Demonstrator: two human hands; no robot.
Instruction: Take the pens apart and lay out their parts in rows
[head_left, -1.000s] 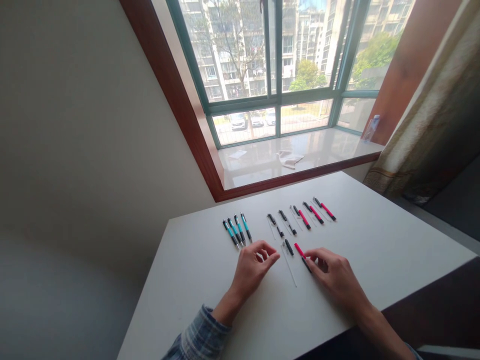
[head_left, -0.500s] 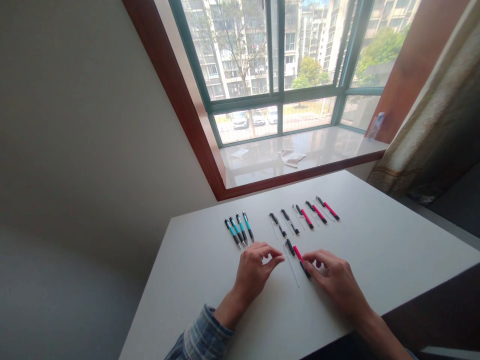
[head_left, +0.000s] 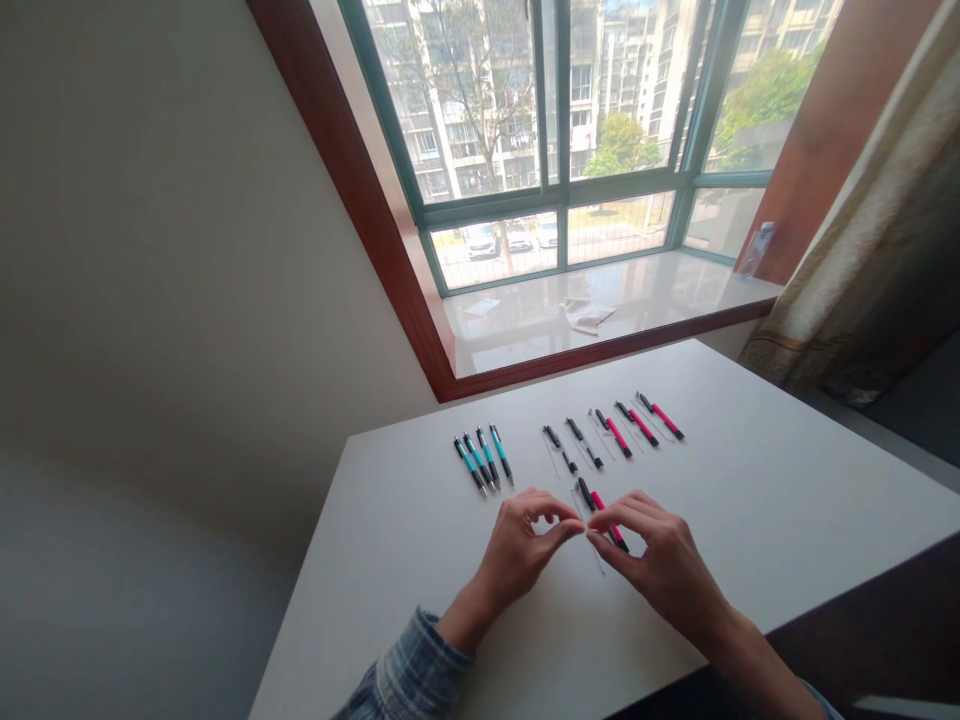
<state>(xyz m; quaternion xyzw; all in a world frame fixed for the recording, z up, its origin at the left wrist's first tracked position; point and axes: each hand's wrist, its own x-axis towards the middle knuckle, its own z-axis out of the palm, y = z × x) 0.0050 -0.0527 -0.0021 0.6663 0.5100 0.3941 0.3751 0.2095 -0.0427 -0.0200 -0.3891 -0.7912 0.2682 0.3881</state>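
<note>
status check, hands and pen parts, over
Left hand and right hand pinched, fingertips meeting; contents too small to tell. Pink pen by right fingers. Teal pens farther back, apart.

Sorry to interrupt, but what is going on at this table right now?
A person works with bare hands at a white table. The left hand and right hand meet fingertip to fingertip just over a red-and-black plastic pen; whether they pinch anything is too small to tell. Farther back lie four teal-and-black pens, some loose black pen parts and three more red-and-black pens, all in a row.
</note>
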